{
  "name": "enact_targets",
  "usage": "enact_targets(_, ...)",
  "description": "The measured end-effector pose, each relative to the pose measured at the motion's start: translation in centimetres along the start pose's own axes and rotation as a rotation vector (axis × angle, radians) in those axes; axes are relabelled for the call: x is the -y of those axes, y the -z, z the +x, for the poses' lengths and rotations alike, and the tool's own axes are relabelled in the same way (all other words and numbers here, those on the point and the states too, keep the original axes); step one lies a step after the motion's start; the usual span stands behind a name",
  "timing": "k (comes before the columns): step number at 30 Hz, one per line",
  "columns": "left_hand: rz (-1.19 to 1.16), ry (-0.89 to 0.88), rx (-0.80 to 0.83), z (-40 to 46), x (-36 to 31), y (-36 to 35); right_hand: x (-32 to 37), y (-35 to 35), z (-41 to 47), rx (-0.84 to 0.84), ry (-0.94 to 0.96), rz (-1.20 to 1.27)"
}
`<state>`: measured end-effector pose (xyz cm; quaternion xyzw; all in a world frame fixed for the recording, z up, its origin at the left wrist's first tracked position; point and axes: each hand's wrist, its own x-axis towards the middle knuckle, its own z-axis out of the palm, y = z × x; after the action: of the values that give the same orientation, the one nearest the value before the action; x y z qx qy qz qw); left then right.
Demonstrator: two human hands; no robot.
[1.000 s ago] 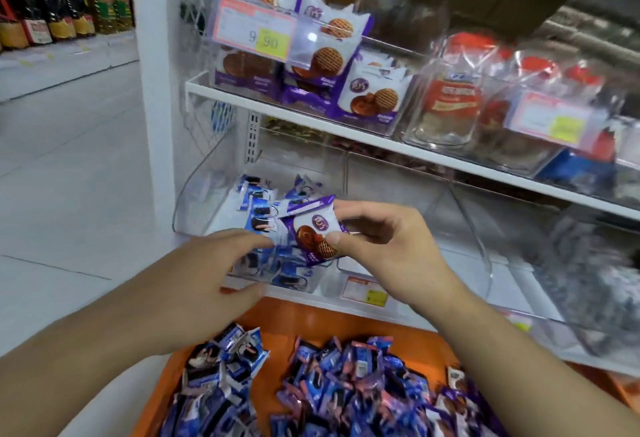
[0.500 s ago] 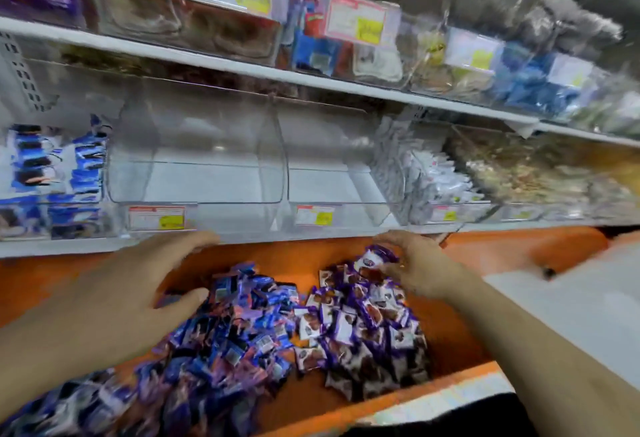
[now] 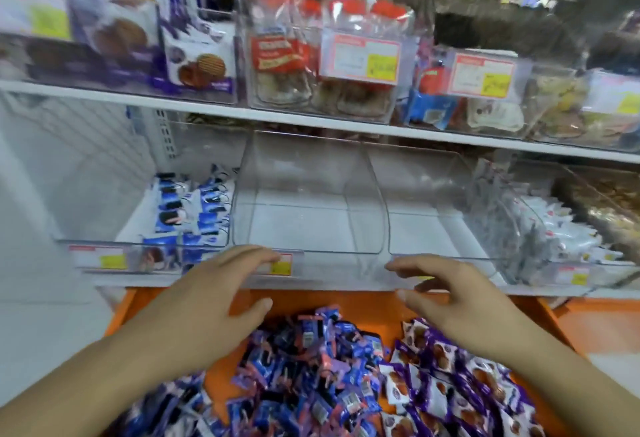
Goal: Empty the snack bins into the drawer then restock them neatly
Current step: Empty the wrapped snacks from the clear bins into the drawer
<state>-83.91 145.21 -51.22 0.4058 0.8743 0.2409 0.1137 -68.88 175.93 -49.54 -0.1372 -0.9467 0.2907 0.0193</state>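
Below, the orange drawer (image 3: 363, 305) stands pulled out under the shelf (image 3: 311, 286), its back wall bare and its front cut off by the bottom of the view. Two heaps lie in it: blue packs (image 3: 311, 367) in the middle and to the left, purple packs (image 3: 446, 377) to the right, touching where they meet.

Both hands hover above the drawer's back edge, just in front of the shelf lip. The left hand (image 3: 211, 293) has its fingers (image 3: 256, 255) spread loosely and holds nothing; its fingertips overlap a price tag (image 3: 282, 265). The right hand (image 3: 450, 294) is likewise empty, fingers (image 3: 401, 265) curled and apart, thumb held below them. Open room lies between the two hands.

On the shelf, the middle bin (image 3: 304, 201) and the bin to its right (image 3: 433, 201) are clear and hold nothing, their open fronts facing the hands. The left bin (image 3: 86, 249) holds a few blue packs (image 3: 190, 211) against its right wall. Further right, a bin of white packs (image 3: 561, 232) is blurred and runs off the frame.

The upper shelf (image 3: 242, 114) carries cookie bags (image 3: 197, 62) and red-lidded tubs (image 3: 277, 45); labels there are too smeared to read.
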Motion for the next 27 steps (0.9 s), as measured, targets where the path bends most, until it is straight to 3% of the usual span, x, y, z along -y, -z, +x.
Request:
enact_targets(6,-0.016,0.097,-0.267,0.1,7.7,4.0,10.4,-4.5,5.5,-0.124,0.206,0.178)
enact_targets(10,0.027,0.162,-0.349,3.0,12.7,6.3,14.8,-8.4,12.4,-0.044,0.277,0.097)
enact_targets(14,0.065,0.17,-0.243,7.9,16.7,7.7,16.0,-11.4,18.8,0.059,0.228,0.108)
enact_targets(21,-0.066,0.212,0.045,18.0,21.7,5.6,13.9,-14.6,20.6,0.036,0.247,0.396)
enact_targets(27,-0.144,0.287,0.086,21.3,23.2,4.5,13.9,-14.6,21.0,0.0,0.294,0.381)
